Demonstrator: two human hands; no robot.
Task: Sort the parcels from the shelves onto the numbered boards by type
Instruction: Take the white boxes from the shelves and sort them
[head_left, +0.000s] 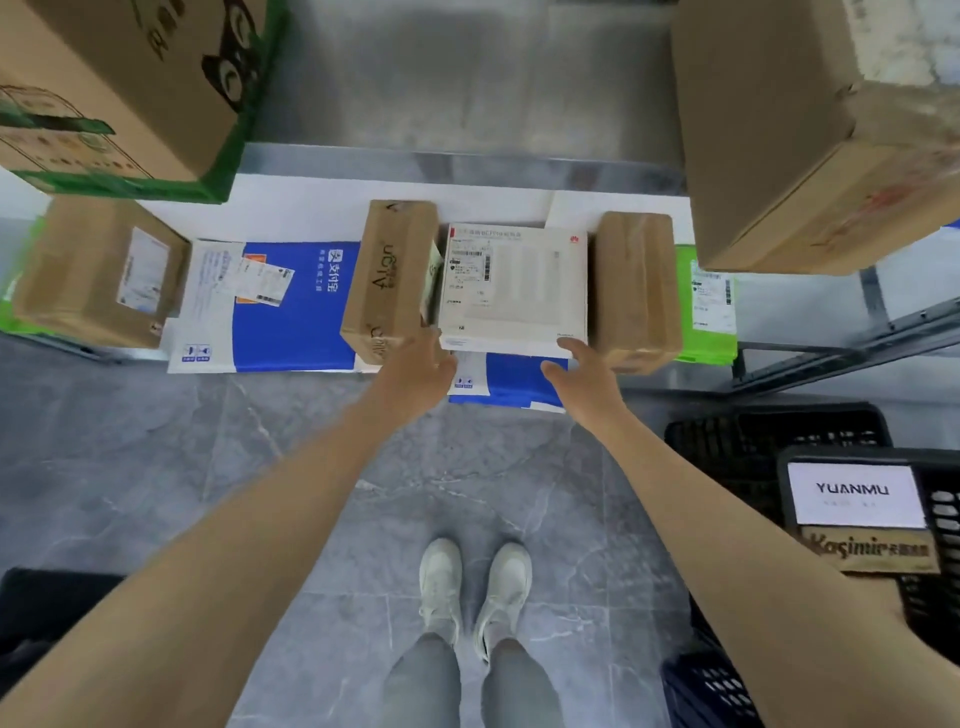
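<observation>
white flat parcel (514, 286) is lying on the shelf (291, 213), sitting snugly between a brown left carton (389, 280) and a brown right carton (636, 291) and overlapping a blue mailer (511, 382). its near edge is facing the person, straight ahead of both hands. right hand (576, 369) is touching the near right corner, fingers extended, thumb spread wide, holding nothing. left hand (421, 364) is hovering at the near left corner; its fingers are foreshortened, so their spread cannot be told. judged next: both hands drawing the parcel bodyward, clear of the cartons.

Taped box (389, 280) and brown carton (636, 291) hem white box (514, 288) (apparently touching).
</observation>
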